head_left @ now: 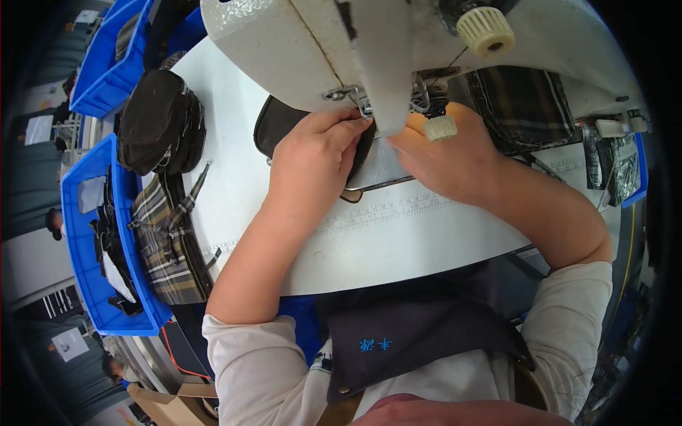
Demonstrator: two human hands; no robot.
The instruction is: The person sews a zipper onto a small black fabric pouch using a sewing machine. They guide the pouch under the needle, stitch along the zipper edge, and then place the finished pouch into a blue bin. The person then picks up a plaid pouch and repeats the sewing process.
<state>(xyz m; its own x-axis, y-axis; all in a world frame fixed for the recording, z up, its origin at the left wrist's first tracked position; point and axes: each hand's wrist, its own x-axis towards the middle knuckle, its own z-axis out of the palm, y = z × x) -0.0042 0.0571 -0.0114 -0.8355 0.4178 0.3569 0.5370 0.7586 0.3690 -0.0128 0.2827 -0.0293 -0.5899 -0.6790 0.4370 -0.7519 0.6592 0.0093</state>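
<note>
A white sewing machine (298, 42) fills the top of the view, its head low over the white table. Under it lies a dark fabric piece (275, 129) with a rounded, piped edge. My left hand (309, 160) is closed, thumb and fingertips pinching this piece close to the needle area. Opposite it, my right hand (455, 160) reaches in beside the needle area. The machine head and a cream tension knob (440, 128) cover its fingers, so their grip is hidden. A small tan-edged bit (351, 195) sticks out below the dark piece.
A dark zippered pouch (158, 121) stands at the table's left, above plaid fabric (167, 241) hanging over the edge. Blue bins (74, 206) holding fabric pieces line the left side. Right of the machine lies a dark plaid piece (522, 106). A printed ruler (383, 213) crosses the table front.
</note>
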